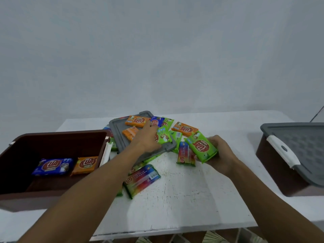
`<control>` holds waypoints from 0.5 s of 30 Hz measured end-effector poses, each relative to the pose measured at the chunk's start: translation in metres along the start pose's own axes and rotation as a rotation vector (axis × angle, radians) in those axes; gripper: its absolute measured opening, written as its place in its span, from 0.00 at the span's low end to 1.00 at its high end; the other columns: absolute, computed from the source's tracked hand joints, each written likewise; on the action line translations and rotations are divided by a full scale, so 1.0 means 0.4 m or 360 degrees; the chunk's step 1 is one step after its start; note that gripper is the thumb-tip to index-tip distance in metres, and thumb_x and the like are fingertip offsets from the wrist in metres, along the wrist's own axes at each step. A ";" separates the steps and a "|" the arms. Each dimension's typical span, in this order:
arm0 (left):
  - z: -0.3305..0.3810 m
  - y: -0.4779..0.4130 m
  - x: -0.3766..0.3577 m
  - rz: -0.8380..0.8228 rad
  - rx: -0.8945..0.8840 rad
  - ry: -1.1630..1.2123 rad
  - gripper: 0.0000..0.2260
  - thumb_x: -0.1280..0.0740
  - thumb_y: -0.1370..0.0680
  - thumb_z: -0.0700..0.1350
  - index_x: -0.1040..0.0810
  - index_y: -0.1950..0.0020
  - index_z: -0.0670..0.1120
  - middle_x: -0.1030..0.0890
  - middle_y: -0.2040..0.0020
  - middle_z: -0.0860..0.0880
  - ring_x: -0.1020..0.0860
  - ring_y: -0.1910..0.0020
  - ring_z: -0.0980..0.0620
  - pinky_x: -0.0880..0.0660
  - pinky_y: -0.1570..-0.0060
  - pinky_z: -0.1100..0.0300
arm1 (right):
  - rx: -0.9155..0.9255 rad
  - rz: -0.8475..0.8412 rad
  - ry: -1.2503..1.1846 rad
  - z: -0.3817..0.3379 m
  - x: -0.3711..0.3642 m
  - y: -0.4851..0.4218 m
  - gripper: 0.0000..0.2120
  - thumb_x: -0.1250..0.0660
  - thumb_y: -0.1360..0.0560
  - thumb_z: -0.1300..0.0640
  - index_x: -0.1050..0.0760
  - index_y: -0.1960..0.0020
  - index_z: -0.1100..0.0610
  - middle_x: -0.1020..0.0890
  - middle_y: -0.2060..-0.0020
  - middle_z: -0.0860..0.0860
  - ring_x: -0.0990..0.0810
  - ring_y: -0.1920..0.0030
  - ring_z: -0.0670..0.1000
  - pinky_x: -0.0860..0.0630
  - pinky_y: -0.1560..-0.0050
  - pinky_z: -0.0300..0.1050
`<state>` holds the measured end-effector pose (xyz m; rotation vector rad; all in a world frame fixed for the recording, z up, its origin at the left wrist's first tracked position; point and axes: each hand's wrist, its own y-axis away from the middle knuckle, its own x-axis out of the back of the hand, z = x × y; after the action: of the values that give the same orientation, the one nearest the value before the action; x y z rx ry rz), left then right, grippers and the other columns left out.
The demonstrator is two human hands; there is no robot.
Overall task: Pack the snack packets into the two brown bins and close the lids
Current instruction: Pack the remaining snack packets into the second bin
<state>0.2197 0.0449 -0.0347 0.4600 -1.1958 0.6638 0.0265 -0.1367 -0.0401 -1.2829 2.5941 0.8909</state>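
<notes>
The table (184,204) lies bare from the packets to its near edge, with one brown bin at each side.

The left bin (57,134) stands open and holds two packets: one blue packet (52,166) and one orange packet (86,163). The right bin (273,165) wears its grey lid (301,142), with a white latch (282,149) over the rim.

A loose grey lid (116,130) lies far-centre under the heap. Outside the bins there are three orange packs (184,128) and two rainbow-striped packs (142,179). The greens overlap too much to count.

Each wrapper shows a red oval logo, roughly "KUA" – blurred.

The right hand (222,153) grips a green packet (201,146), fingers curled beneath it. The left hand (147,137) reaches over the loose lid onto the heap – I cannot tell whether its fingers pinch anything.
</notes>
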 end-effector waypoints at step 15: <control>-0.293 0.208 0.381 -0.0131 0.0094 0.0612 0.10 0.38 0.18 0.48 0.20 0.50 0.44 0.19 0.57 0.46 0.23 0.62 0.53 0.28 0.62 0.61 | 0.0441 -0.0297 0.0655 -0.006 -0.448 0.045 0.24 0.29 0.29 0.69 0.29 0.38 0.52 0.18 0.57 0.64 0.16 0.65 0.58 0.19 0.67 0.51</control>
<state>0.2769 0.2159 0.0720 0.4066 -0.7925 0.6822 0.1272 -0.0060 0.0319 -1.7317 2.6921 0.2416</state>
